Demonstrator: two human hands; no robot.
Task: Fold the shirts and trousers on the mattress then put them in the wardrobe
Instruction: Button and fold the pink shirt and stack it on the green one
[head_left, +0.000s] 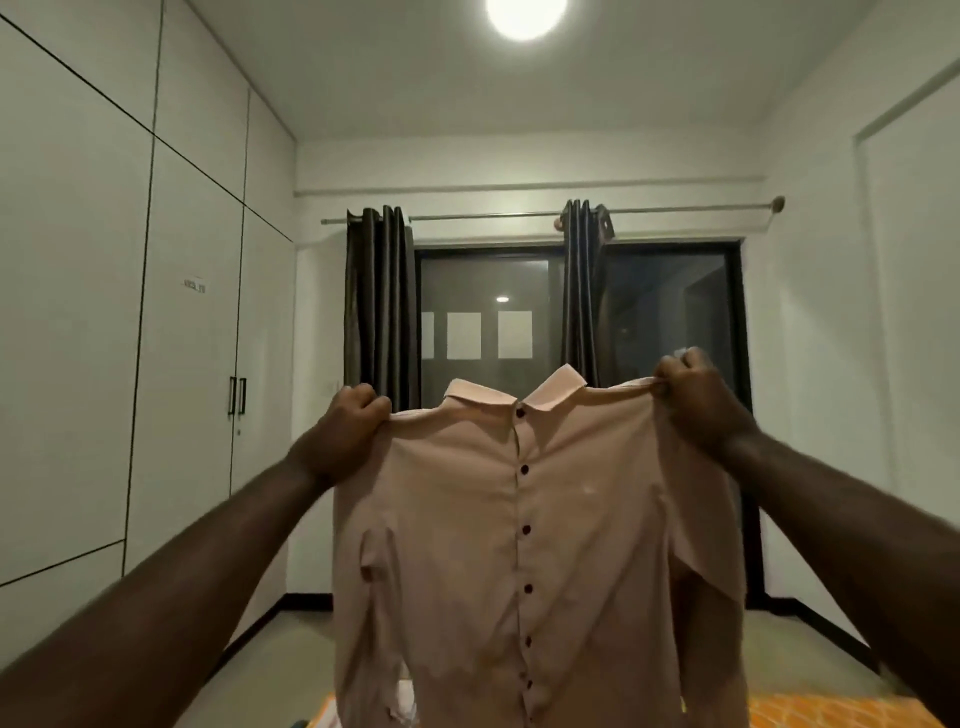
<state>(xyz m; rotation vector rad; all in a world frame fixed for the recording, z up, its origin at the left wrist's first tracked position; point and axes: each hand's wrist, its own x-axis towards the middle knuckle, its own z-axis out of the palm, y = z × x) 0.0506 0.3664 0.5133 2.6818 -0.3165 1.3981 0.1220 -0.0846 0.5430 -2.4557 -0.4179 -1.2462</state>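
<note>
Both hands are up in the air, well apart, and each one grips a shoulder of the pink shirt. The left hand is curled tight round the cloth at the left shoulder. The right hand is curled tight round the cloth at the right shoulder, a bit higher than the left one. The shirt hangs down between the two arms with its front facing the camera. Its collar is at the top. A row of dark buttons runs down the middle, and the front looks closed. A sleeve hangs down along the left side of the shirt.

Low down, at the near right, a bit of the orange mattress peeks out beside the shirt. On the left stands the white wardrobe. Its doors are closed, and two black handles sit side by side. Far away, behind the shirt, is a dark window. Two dark curtains are bunched up on a rod above it. A round light shines on the ceiling.
</note>
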